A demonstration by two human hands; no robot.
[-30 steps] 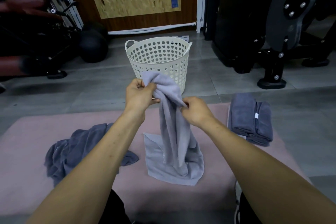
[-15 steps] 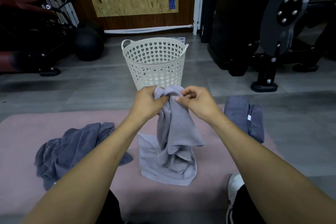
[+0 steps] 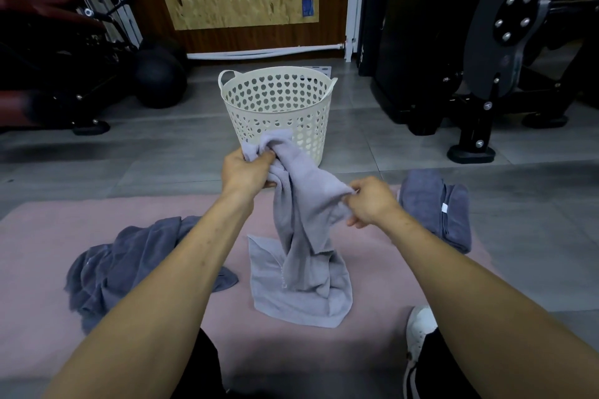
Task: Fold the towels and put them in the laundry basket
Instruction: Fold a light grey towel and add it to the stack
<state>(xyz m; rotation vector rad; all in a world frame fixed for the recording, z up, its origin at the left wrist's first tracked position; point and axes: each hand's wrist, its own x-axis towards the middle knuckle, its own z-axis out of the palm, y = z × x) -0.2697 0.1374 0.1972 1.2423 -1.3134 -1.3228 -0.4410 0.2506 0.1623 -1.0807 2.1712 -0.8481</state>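
Towel count is three: one light towel [image 3: 304,256], one dark crumpled towel [image 3: 129,266], one dark folded towel [image 3: 434,207]. Also one laundry basket [image 3: 278,107], one pink mat [image 3: 48,246], two black balls [image 3: 158,74].

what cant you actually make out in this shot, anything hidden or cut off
All in the head view:
- Laundry basket floor: hidden by its near wall, the light towel and the left hand.
- Dark crumpled towel: right part covered by the left forearm.
- Right hand fingertips: buried in the light towel's cloth.
- Folded dark towels: count unclear, layers merge.
- White shoe: cut off by the right forearm.
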